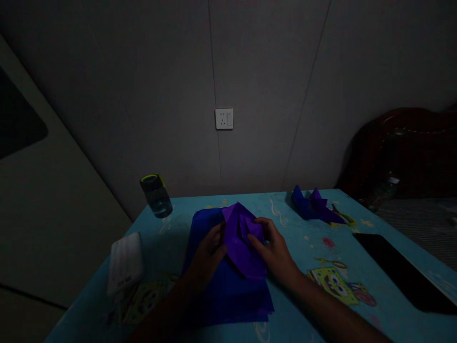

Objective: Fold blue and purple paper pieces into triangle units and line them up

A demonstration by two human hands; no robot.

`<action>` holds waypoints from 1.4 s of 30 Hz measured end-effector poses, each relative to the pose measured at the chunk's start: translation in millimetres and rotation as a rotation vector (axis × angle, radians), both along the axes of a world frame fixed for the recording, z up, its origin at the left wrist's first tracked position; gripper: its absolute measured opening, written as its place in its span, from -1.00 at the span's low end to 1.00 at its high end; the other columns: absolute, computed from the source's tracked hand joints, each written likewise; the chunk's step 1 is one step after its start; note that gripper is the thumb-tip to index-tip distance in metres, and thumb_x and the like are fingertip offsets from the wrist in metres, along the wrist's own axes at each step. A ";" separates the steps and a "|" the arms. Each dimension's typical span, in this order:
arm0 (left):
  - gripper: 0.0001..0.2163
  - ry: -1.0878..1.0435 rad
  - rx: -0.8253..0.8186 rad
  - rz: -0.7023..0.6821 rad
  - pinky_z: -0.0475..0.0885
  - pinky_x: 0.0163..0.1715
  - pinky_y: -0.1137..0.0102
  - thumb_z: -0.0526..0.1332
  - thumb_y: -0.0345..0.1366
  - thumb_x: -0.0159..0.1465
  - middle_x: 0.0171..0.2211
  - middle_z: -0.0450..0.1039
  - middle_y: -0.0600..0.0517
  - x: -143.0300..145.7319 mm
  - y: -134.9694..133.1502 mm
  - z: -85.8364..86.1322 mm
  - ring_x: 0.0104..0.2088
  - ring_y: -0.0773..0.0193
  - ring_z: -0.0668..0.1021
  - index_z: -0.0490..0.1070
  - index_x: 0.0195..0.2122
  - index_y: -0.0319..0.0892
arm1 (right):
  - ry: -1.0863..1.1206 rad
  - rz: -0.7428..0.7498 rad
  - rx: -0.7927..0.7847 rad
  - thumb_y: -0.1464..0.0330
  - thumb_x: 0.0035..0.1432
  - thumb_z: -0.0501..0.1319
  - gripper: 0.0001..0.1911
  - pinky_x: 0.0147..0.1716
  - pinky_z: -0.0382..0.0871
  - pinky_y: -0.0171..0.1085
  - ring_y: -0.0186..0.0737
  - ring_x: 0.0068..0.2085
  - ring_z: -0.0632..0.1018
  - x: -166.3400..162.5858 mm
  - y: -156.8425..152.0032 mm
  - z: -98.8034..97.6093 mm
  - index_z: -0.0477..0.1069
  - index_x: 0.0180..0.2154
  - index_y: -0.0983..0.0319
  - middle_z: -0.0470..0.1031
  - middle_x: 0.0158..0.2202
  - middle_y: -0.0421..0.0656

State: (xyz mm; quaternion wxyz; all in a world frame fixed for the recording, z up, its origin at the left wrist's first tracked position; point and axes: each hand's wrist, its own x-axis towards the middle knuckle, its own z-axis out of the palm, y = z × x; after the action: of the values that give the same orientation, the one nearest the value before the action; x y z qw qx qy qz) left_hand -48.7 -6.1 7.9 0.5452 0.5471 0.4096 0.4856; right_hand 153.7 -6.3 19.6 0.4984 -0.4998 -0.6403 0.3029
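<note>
A partly folded sheet of purple paper [237,243] is held between my two hands, with creased flaps standing up in its middle. My left hand [210,247] grips its left edge, thumb toward me. On the right side, my right hand [267,240] pinches it, thumb on the inner flaps and fingers behind. Beneath lies a stack of blue paper sheets [221,295], spread a little unevenly at the near edge. Folded paper boats [310,207], blue and purple, sit at the table's back right.
On the left of the cartoon-print tablecloth [300,259] are a white power bank [125,262] and a dark water bottle [157,196]. A flat black object [403,271] lies at right. The wall has a socket [224,118].
</note>
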 end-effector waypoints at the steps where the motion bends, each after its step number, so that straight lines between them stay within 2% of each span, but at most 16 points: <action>1: -0.49 0.034 0.019 -0.009 0.46 0.05 0.16 0.25 -0.21 0.19 0.11 0.46 -0.13 0.4 -1.8 0.6 0.09 0.04 0.51 0.27 0.18 -0.11 | 0.014 -0.009 -0.004 0.23 0.14 0.26 -0.63 -0.26 0.46 -0.24 -0.17 -0.24 0.55 -0.1 1.1 -1.2 0.28 -0.05 0.18 0.53 -0.19 -0.13; 5: -0.52 0.115 0.070 -0.042 0.38 0.14 0.16 0.23 -0.24 0.22 0.18 0.37 -0.13 2.3 -7.0 -0.5 0.14 0.08 0.47 0.26 0.18 -0.10 | -0.002 -0.070 0.022 0.25 0.07 0.29 -0.66 -0.30 0.41 -0.27 -0.18 -0.27 0.50 0.9 5.3 -4.3 0.23 -0.15 0.16 0.46 -0.26 -0.19; 10: -0.53 0.080 0.070 -0.019 0.35 0.16 0.15 0.24 -0.29 0.18 0.20 0.36 -0.14 3.8 -4.0 -1.3 0.17 0.07 0.44 0.30 0.15 -0.13 | 0.018 -0.091 0.029 0.28 0.13 0.20 -0.77 -0.39 0.36 -0.33 -0.25 -0.36 0.46 3.3 6.2 -4.2 0.25 -0.18 0.17 0.43 -0.34 -0.23; 14: -0.53 0.020 0.029 0.066 0.41 0.09 0.13 0.25 -0.27 0.10 0.10 0.46 -0.14 1.4 4.1 -0.8 0.09 0.02 0.51 0.37 0.07 -0.19 | 0.187 0.004 -0.106 0.26 0.21 0.06 -0.72 -0.60 0.24 -0.40 -0.32 -0.54 0.39 2.8 3.2 1.0 0.25 -0.04 0.15 0.42 -0.46 -0.30; 17: -0.57 0.034 -0.050 0.121 0.48 -0.03 0.13 0.26 -0.22 0.07 -0.04 0.56 -0.11 -2.0 8.2 0.0 -0.02 -0.01 0.57 0.43 -0.02 -0.23 | 0.310 0.049 -0.203 0.24 0.18 0.03 -0.67 -0.58 0.32 -0.38 -0.29 -0.54 0.47 4.1 2.7 10.0 0.31 -0.03 0.15 0.49 -0.48 -0.29; 20: -0.63 0.050 -0.149 0.141 0.50 -0.10 0.15 0.29 -0.14 0.09 -0.18 0.62 -0.09 -5.3 9.2 0.7 -0.08 -0.02 0.60 0.49 -0.13 -0.24 | 0.364 0.099 -0.273 0.18 0.15 0.10 -0.67 -0.43 0.47 -0.27 -0.17 -0.42 0.59 11.4 5.2 20.2 0.44 -0.12 0.19 0.59 -0.41 -0.18; 22: -0.63 -0.018 -0.195 0.116 0.52 -0.16 0.18 0.33 -0.11 0.09 -0.23 0.63 -0.08 -6.9 9.0 1.4 -0.14 -0.01 0.62 0.50 -0.16 -0.24 | 0.423 0.183 -0.368 0.14 0.14 0.18 -0.66 -0.37 0.49 -0.21 -0.12 -0.40 0.62 19.3 8.2 24.4 0.49 -0.17 0.23 0.62 -0.37 -0.11; 25: -0.61 -0.165 -0.275 0.090 0.53 -0.26 0.22 0.38 -0.11 0.06 -0.29 0.63 -0.08 -7.5 7.7 5.0 -0.28 0.04 0.65 0.50 -0.16 -0.26 | 0.480 0.365 -0.500 0.10 0.10 0.30 -0.61 -0.38 0.46 -0.26 -0.18 -0.44 0.60 31.7 13.6 24.6 0.53 -0.23 0.30 0.63 -0.39 -0.07; 27: -0.61 -0.236 -0.302 0.075 0.53 -0.28 0.25 0.40 -0.11 0.05 -0.30 0.63 -0.09 -6.8 6.2 10.0 -0.32 0.07 0.65 0.51 -0.18 -0.27 | 0.498 0.432 -0.524 0.07 0.06 0.35 -0.58 -0.40 0.42 -0.30 -0.24 -0.47 0.58 38.1 17.1 22.8 0.53 -0.28 0.33 0.62 -0.42 -0.08; 30: -0.59 -0.269 -0.299 0.084 0.54 -0.31 0.27 0.42 -0.09 0.03 -0.30 0.63 -0.09 -6.9 4.1 19.7 -0.36 0.09 0.65 0.52 -0.18 -0.27 | 0.585 0.402 -0.537 0.08 0.02 0.39 -0.61 -0.45 0.38 -0.34 -0.29 -0.53 0.54 46.4 21.2 23.3 0.52 -0.36 0.31 0.60 -0.47 -0.13; 35: -0.54 -0.280 -0.307 0.221 0.55 -0.32 0.24 0.42 -0.10 0.01 -0.31 0.64 -0.08 -17.1 8.0 32.2 -0.35 0.07 0.66 0.50 -0.12 -0.26 | 0.693 0.231 -0.471 0.13 -0.03 0.43 -0.67 -0.48 0.39 -0.33 -0.28 -0.55 0.52 69.8 27.6 35.2 0.50 -0.38 0.26 0.59 -0.48 -0.16; 38: -0.55 -0.262 -0.268 0.265 0.54 -0.25 0.21 0.41 -0.12 0.03 -0.28 0.64 -0.08 -23.1 12.3 33.3 -0.31 0.06 0.66 0.50 -0.10 -0.26 | 0.684 0.151 -0.418 0.15 -0.05 0.44 -0.67 -0.48 0.39 -0.30 -0.25 -0.55 0.52 83.1 32.4 36.6 0.49 -0.36 0.24 0.59 -0.47 -0.17; 42: -0.61 -0.245 -0.221 0.298 0.54 -0.20 0.23 0.35 -0.15 0.11 -0.22 0.63 -0.05 -23.8 14.1 29.6 -0.22 0.08 0.65 0.47 -0.07 -0.22 | 0.666 0.152 -0.428 0.12 0.01 0.40 -0.67 -0.47 0.40 -0.31 -0.23 -0.50 0.54 86.6 37.0 28.1 0.48 -0.33 0.24 0.59 -0.45 -0.16</action>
State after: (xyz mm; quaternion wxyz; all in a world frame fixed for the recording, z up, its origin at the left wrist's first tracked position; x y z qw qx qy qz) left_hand -72.5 8.0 37.5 0.5697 0.3544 0.4672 0.5758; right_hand 240.3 30.7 47.7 0.5394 -0.4182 -0.4014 0.6108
